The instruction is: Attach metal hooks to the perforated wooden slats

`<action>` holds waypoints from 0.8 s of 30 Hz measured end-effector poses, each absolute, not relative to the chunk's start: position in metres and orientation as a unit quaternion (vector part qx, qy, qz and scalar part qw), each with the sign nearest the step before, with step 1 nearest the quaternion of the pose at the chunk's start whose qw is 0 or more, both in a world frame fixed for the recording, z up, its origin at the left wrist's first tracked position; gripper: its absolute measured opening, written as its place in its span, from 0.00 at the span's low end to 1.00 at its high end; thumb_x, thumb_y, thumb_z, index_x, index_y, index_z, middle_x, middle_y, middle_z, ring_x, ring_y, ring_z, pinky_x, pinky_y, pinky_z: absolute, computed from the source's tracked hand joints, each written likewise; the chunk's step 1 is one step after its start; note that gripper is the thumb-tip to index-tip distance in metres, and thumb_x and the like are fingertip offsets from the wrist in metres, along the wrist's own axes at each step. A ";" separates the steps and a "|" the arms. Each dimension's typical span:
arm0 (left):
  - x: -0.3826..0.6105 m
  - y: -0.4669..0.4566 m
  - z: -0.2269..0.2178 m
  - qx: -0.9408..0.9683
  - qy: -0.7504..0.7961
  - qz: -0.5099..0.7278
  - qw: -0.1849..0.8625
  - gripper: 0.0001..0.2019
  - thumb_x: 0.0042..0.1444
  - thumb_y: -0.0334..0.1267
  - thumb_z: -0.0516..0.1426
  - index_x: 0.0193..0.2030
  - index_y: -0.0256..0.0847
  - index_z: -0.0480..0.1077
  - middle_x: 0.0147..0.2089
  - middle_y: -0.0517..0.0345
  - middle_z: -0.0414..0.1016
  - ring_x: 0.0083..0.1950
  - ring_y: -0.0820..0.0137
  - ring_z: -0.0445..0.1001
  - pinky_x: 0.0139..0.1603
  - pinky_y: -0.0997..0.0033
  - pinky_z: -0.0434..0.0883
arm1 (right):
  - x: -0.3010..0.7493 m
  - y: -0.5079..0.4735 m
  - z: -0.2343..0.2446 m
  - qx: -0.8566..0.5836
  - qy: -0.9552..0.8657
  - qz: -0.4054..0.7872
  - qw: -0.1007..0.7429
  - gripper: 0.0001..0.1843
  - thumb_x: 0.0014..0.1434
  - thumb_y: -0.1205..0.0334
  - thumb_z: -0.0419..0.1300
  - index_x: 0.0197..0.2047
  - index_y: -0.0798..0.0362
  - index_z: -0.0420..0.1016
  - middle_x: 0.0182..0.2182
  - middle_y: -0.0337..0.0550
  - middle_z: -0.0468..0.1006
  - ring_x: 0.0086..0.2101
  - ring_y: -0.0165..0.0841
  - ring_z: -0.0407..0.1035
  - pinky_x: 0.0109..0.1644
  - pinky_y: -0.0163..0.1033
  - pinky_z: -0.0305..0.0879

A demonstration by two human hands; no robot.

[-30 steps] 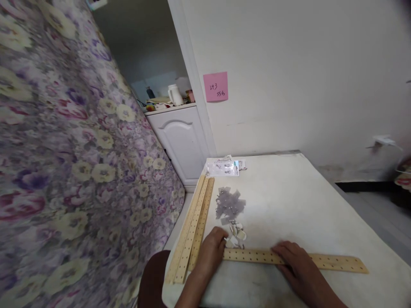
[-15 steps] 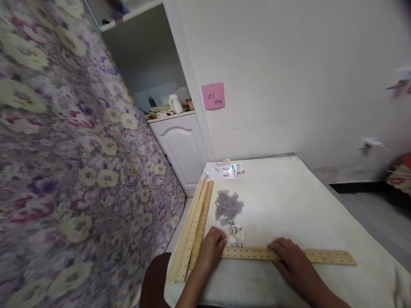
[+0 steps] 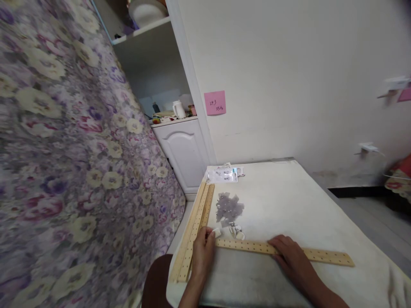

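A light wooden strip with rows of small holes (image 3: 244, 245) lies crosswise near the front of the table. My right hand (image 3: 289, 252) is closed over it right of the middle, fingers on the far edge. At the strip's left end is my left hand (image 3: 204, 248), its thumb and fingertips pinched together at a small white piece (image 3: 217, 232). Its fingers partly cover that piece and the strip's end. Just beyond the strip sit a few loose white pieces (image 3: 237, 232). Behind them is a pile of small grey transparent packets (image 3: 228, 208) with tiny metal-looking parts.
Several more perforated wooden strips (image 3: 196, 226) lie lengthwise along the table's left edge. A clear printed package (image 3: 221, 175) rests at the back left corner. A floral curtain (image 3: 96, 179) hangs to the left, and a white cabinet (image 3: 184, 154) stands beyond.
My left hand has drawn slightly left and away from the loose pieces, with a white piece at its fingertips. The strip's left end has swung a little away from me; my right hand stays on it.
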State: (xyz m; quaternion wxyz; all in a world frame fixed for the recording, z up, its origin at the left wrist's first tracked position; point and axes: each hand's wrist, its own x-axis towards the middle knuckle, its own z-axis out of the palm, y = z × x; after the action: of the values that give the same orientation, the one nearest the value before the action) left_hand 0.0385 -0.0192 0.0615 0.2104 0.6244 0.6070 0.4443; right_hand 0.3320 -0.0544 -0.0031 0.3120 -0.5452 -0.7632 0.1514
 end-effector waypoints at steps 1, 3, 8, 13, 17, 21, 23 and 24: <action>0.037 -0.020 0.061 0.616 0.608 0.453 0.213 0.11 0.57 0.46 0.52 0.30 0.42 0.65 0.29 0.63 0.67 0.33 0.67 0.67 0.37 0.72 0.63 | 0.331 -0.055 -0.001 -0.546 -0.763 0.154 0.311 0.14 0.60 0.63 0.53 0.48 0.49 0.71 0.45 0.47 0.75 0.45 0.41 0.67 0.49 0.48 0.63; 0.033 -0.021 0.060 0.602 0.610 0.467 0.218 0.12 0.56 0.48 0.52 0.30 0.42 0.66 0.28 0.63 0.67 0.33 0.67 0.67 0.36 0.73 0.64 | 0.330 -0.057 0.002 -0.544 -0.764 0.160 0.309 0.13 0.60 0.63 0.53 0.48 0.48 0.71 0.44 0.46 0.75 0.44 0.40 0.67 0.49 0.47 0.63; 0.027 -0.029 0.058 0.585 0.609 0.484 0.231 0.11 0.55 0.47 0.54 0.30 0.42 0.67 0.29 0.64 0.68 0.33 0.68 0.67 0.36 0.74 0.63 | 0.328 -0.066 -0.002 -0.535 -0.771 0.166 0.304 0.14 0.59 0.62 0.54 0.48 0.46 0.72 0.45 0.45 0.75 0.45 0.40 0.67 0.49 0.47 0.63; 0.028 -0.033 0.054 0.579 0.606 0.487 0.246 0.11 0.55 0.46 0.54 0.29 0.42 0.66 0.27 0.65 0.66 0.32 0.69 0.66 0.35 0.74 0.63 | 0.326 -0.061 -0.007 -0.539 -0.771 0.160 0.300 0.13 0.59 0.63 0.53 0.47 0.47 0.72 0.44 0.45 0.75 0.44 0.40 0.68 0.48 0.46 0.63; 0.028 -0.031 0.052 0.574 0.604 0.490 0.256 0.11 0.55 0.47 0.55 0.29 0.42 0.67 0.27 0.64 0.67 0.33 0.68 0.67 0.36 0.74 0.63 | 0.325 -0.052 -0.007 -0.554 -0.758 0.142 0.313 0.14 0.58 0.64 0.53 0.47 0.48 0.72 0.44 0.46 0.75 0.43 0.40 0.68 0.47 0.45 0.63; 0.027 -0.031 0.049 0.571 0.602 0.489 0.269 0.12 0.55 0.48 0.55 0.30 0.41 0.67 0.28 0.63 0.67 0.33 0.68 0.66 0.36 0.73 0.63 | 0.325 -0.048 -0.008 -0.565 -0.747 0.126 0.326 0.14 0.57 0.64 0.53 0.47 0.49 0.72 0.43 0.46 0.76 0.42 0.40 0.68 0.46 0.45 0.63; 0.027 -0.032 0.046 0.570 0.601 0.488 0.277 0.13 0.55 0.49 0.54 0.30 0.41 0.67 0.28 0.63 0.67 0.33 0.68 0.66 0.37 0.73 0.63 | 0.324 -0.049 -0.007 -0.560 -0.750 0.131 0.327 0.15 0.57 0.64 0.53 0.47 0.48 0.73 0.43 0.46 0.76 0.42 0.40 0.68 0.46 0.45 0.63; 0.027 -0.032 0.045 0.569 0.601 0.487 0.281 0.13 0.55 0.49 0.54 0.30 0.41 0.67 0.28 0.63 0.67 0.33 0.68 0.66 0.37 0.73 0.63 | 0.323 -0.051 -0.006 -0.556 -0.752 0.136 0.326 0.14 0.57 0.64 0.54 0.47 0.48 0.73 0.43 0.46 0.76 0.42 0.40 0.68 0.46 0.45 0.63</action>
State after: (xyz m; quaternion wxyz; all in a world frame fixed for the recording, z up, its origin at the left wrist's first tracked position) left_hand 0.0270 -0.0317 0.0449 0.2809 0.5685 0.6006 0.4870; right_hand 0.3227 -0.0506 -0.0057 0.3259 -0.5559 -0.7525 0.1363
